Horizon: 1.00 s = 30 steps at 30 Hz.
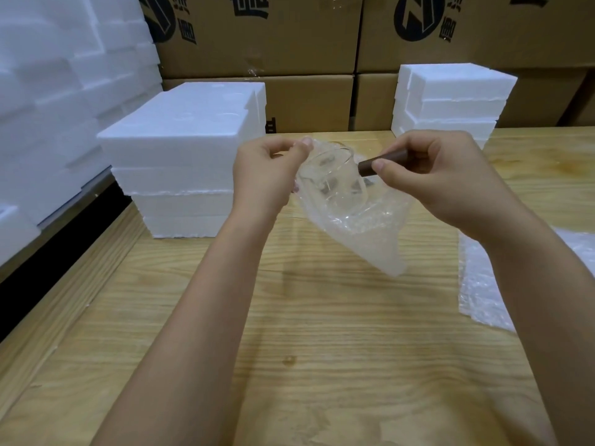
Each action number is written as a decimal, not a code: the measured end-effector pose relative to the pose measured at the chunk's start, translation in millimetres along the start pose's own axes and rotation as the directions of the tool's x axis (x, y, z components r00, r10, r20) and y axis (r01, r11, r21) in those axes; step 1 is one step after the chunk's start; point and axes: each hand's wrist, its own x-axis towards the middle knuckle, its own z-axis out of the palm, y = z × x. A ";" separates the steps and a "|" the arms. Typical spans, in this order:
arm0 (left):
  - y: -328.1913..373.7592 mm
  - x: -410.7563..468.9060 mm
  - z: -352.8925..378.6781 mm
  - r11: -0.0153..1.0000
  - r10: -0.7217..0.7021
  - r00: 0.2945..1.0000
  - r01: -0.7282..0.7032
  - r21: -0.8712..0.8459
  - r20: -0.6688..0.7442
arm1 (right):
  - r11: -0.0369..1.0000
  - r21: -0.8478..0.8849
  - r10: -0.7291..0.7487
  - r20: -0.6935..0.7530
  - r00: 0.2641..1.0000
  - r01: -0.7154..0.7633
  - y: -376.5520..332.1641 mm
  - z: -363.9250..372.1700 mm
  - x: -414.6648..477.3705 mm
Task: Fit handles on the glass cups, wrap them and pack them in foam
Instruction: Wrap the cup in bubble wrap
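White foam blocks (48,91) are piled at far left, with a stack of foam trays (180,149) on the wooden worktop (289,349). The left hand (264,175) pinches the mouth of a bubble-wrap bag (363,233) holding the glass cup (331,175) above the worktop. The right hand (441,181) has its fingers clenched round the cup's brown handle (383,162). Behind, the cartons (289,37) carry a dark logo and cropped, unreadable characters.

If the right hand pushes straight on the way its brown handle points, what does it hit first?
Probably the wall of the glass cup, just left of the brown handle held in the right hand. The left hand pinches the bubble wrap around it. Depth is unclear from one view.
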 end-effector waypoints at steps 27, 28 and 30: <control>21.5 -19.1 15.3 0.932 0.247 0.941 -0.165 -0.322 0.232 | 0.945 -0.326 0.046 0.049 0.998 -0.028 10.9 11.7 3.0; 19.6 -16.4 12.6 0.914 0.283 0.944 -0.213 -0.346 0.168 | 0.962 -0.269 0.072 0.063 0.995 -0.053 13.0 8.9 3.2; 11.0 -9.2 5.4 0.921 0.306 0.949 -0.276 -0.276 0.072 | 0.990 -0.093 0.112 0.097 0.989 -0.103 17.0 1.0 2.6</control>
